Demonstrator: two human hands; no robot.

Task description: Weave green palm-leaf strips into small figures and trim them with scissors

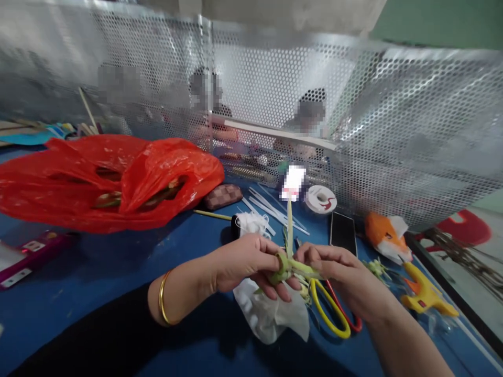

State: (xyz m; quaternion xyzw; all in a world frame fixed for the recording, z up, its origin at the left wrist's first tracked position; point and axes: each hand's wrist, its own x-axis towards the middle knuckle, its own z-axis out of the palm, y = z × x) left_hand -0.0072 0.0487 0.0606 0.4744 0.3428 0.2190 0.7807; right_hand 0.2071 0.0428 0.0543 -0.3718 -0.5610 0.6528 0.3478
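Observation:
Between my two hands is a small woven piece of pale green leaf strips (283,266), with one long strip standing upright from it. My left hand (251,264), a gold bangle at its wrist, pinches the knotted part between thumb and fingers. My right hand (340,269) grips a strip that runs out to the right of the knot. Beneath the hands lie a translucent white plastic bag (275,317) and scissors with yellow and red handles (332,314), their blades hidden. A bundle of white cord (251,224) sits just beyond my left hand.
A red plastic bag (118,183) with plant stems covers the left. Farther back lie a checkered case (223,197), white strips (271,207), a ribbon spool (321,200) and a dark phone (343,233). A yellow glue gun (426,290) lies right. A perforated metal screen (271,78) stands behind.

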